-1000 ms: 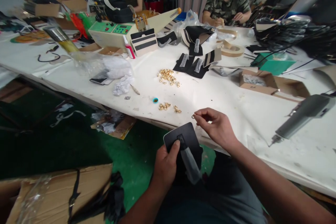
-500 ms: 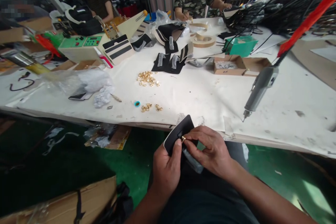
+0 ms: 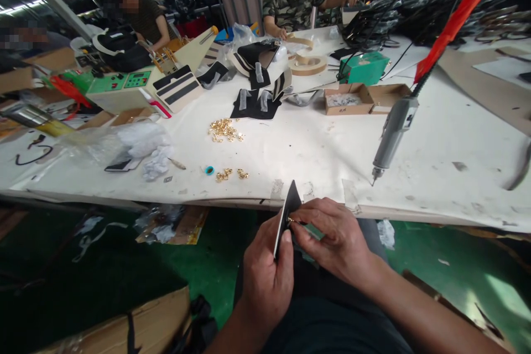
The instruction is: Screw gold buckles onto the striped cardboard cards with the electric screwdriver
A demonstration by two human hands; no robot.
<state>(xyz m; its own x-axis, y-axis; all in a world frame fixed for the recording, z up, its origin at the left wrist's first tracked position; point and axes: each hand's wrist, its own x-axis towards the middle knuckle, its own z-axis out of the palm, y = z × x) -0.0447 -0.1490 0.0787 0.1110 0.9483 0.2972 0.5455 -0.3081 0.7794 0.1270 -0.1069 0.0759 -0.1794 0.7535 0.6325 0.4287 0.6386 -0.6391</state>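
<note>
My left hand (image 3: 269, 265) grips a flat black panel (image 3: 293, 199) with a pale edge, thumb on its dark face. The panel is tilted nearly edge-on to me, just off the table's front edge. My right hand (image 3: 332, 232) pinches a small gold metal fitting (image 3: 290, 220) between thumb and fingertips, against the panel's dark face. Whether the fitting is fastened there I cannot tell; fingers cover most of it. On the table beyond lie small clusters of gold fittings (image 3: 224, 175), a bigger gold pile (image 3: 224, 129) and a small blue-rimmed cap (image 3: 209, 170).
At right, a grey electric screwdriver (image 3: 392, 135) hangs from a red-wrapped cord (image 3: 460, 22), tip low over the table. Behind stand open cardboard boxes (image 3: 348, 108), a tape roll (image 3: 309, 66) and black panels (image 3: 254, 108). A co-worker (image 3: 288, 3) sits across. Crumpled white wrapping (image 3: 155, 163) lies left.
My right hand brought the gold fitting from above the table edge to the panel. The panel has turned from facing me to nearly edge-on. The view has swung right.
</note>
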